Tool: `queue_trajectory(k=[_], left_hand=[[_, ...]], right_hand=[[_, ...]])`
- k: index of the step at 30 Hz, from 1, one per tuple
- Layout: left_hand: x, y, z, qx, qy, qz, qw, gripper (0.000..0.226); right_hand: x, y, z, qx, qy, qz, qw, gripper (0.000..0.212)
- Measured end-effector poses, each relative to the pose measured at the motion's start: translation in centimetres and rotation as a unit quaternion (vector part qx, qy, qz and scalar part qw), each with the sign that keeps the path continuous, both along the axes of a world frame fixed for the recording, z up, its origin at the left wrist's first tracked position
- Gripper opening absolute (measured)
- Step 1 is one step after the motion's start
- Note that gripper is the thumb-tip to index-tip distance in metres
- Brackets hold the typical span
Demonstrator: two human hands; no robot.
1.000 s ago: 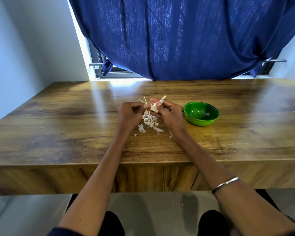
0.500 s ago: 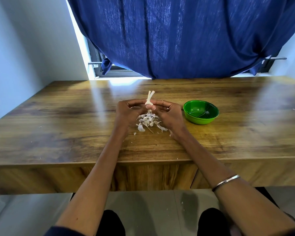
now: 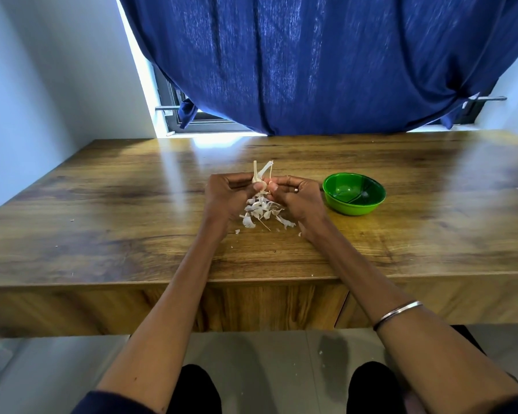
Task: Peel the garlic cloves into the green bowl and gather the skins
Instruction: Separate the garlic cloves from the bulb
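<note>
Both hands pinch one garlic piece point(image 3: 258, 184) between them: the left hand point(image 3: 226, 195) curls its fingers round the near side of it, and the right hand point(image 3: 293, 196) nips it with thumb and fingertips, so each grip is pressed closed on the garlic. Dry stalk and loose strips of skin stand up from the garlic above the fingers. Just below the garlic, between the two wrists, a heap of pale skins point(image 3: 260, 211) lies on the wooden surface point(image 3: 108, 222), with a few small flakes scattered on its near side. To the right of the garlic, just beside the right hand but not touching it, the green bowl point(image 3: 354, 193) sits upright. A ring shows on the right hand, and a metal bangle point(image 3: 396, 314) circles that forearm.
</note>
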State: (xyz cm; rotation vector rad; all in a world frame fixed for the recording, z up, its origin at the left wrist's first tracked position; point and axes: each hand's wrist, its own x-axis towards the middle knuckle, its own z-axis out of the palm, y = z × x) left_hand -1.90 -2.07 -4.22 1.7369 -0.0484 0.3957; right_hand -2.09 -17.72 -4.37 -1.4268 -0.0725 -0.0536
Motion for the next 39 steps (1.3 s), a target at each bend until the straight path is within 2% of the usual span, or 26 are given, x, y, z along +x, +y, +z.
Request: queue_trajectory(k=[2, 6, 9, 11, 15, 19, 26, 29, 32, 36, 39], left_hand=[[0.1, -0.1, 0.0, -0.021, -0.002, 0.0, 1.0, 0.031], [0.2, -0.1, 0.0, -0.02, -0.007, 0.013, 1.0, 0.028], [0.2, -0.1, 0.1, -0.023, -0.007, 0.012, 1.0, 0.028], [0.2, -0.1, 0.1, -0.032, -0.004, 0.009, 0.999, 0.028], [0.0, -0.1, 0.3, -0.051, 0.0, 0.009, 0.999, 0.028], [-0.3, 0.0, 0.4, -0.088, 0.01, -0.014, 0.996, 0.026], [-0.1, -0.2, 0.3, -0.061, 0.014, -0.002, 0.998, 0.031], [0.0, -0.3, 0.3, -0.09, 0.019, -0.01, 0.996, 0.028], [0.0, -0.3, 0.3, -0.115, 0.017, -0.01, 0.993, 0.029], [-0.1, -0.2, 0.3, -0.128, 0.012, -0.01, 0.992, 0.03], [-0.1, -0.1, 0.3, -0.129, 0.013, -0.012, 0.992, 0.03]], right_hand=[[-0.1, 0.0, -0.1, -0.023, -0.025, -0.023, 0.999, 0.013], [-0.2, 0.1, -0.4, -0.163, -0.115, -0.089, 0.976, 0.025], [-0.3, 0.1, -0.5, -0.242, -0.148, -0.095, 0.954, 0.049], [-0.3, 0.4, -0.3, -0.22, -0.157, -0.091, 0.959, 0.048], [-0.7, 0.7, -0.1, -0.176, -0.191, -0.088, 0.962, 0.013], [-1.1, 0.8, 0.0, -0.133, -0.174, -0.062, 0.974, 0.026], [-0.6, 0.2, 0.0, -0.14, -0.138, -0.078, 0.977, 0.015], [-0.5, 0.2, 0.0, -0.123, -0.129, -0.086, 0.98, 0.016], [-0.5, 0.3, -0.1, -0.179, -0.159, -0.125, 0.963, 0.019], [-0.7, 0.4, -0.3, -0.276, -0.17, -0.119, 0.938, 0.033], [-0.8, 0.6, -0.3, -0.257, -0.195, -0.133, 0.937, 0.035]])
